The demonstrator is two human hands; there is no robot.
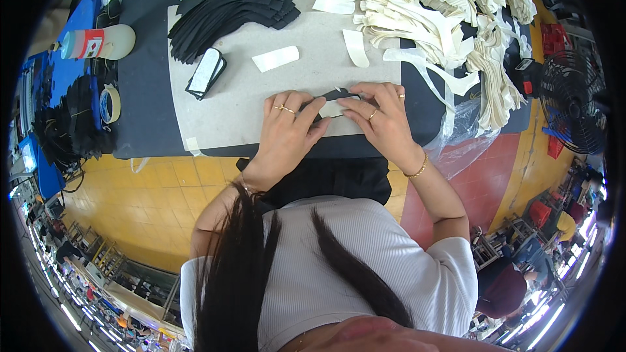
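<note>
Near the front edge of the pale grey sheet, a small black fabric piece with a cream patch lies between my hands. My left hand pinches its left side with thumb and forefinger. The fingers of my right hand press on its right end. Left of my hands is a short stack of black pieces topped with white patches. Beyond it are a fanned pile of black fabric pieces and a loose cream patch.
Heaps of cream cut strips cover the far right, above a clear plastic bag. At left are a bottle with a red label, a tape roll and dark bundles. A black fan stands beyond the table's right edge.
</note>
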